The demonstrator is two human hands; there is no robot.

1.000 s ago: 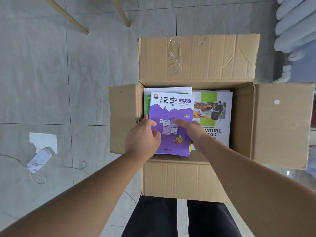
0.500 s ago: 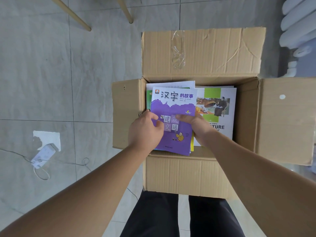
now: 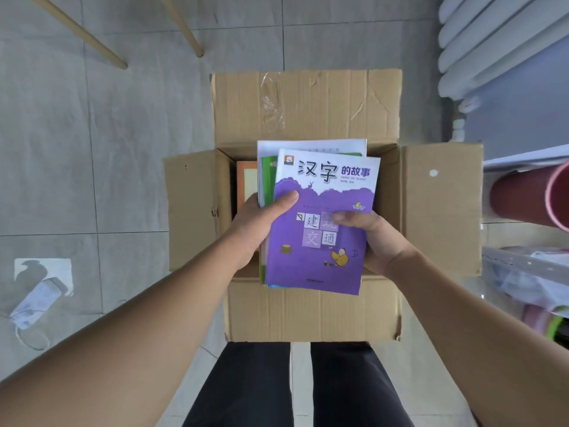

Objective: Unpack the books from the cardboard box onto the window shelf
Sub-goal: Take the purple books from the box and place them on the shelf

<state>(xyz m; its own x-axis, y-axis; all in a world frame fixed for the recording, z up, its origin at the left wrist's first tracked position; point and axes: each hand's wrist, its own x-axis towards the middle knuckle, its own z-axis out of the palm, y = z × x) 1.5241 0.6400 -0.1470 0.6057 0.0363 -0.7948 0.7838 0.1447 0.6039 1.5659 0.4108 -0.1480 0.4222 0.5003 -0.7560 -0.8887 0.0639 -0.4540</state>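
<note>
Books [image 3: 320,223] are up in both hands, a small stack held over the open box [image 3: 308,306] at the middle of the frame, purple cover on top, green and white covers peeking out behind its upper edge. Far left, low on the tiled floor [image 3: 92,149], a white adapter [image 3: 35,305] lies with its cable looped beside it. Upper left, two wooden legs [image 3: 89,41] slant across the tiles. Moving in, the left hand [image 3: 258,226] has its grip closed around the stack's left edge, thumb pressed flat on the purple cover, fingers hidden underneath. Just left of the stack, down inside the box, an orange book [image 3: 246,186] shows along the wall. On the other side the right hand [image 3: 375,241] clamps the stack's right edge, thumb lying across the printed characters. Below, dark trousers [image 3: 308,389] stand against the near flap. Upper right, a white radiator [image 3: 492,41]; mid right, a dark red tube [image 3: 529,195] on its side; below it, clear plastic [image 3: 523,278] wrapping.
</note>
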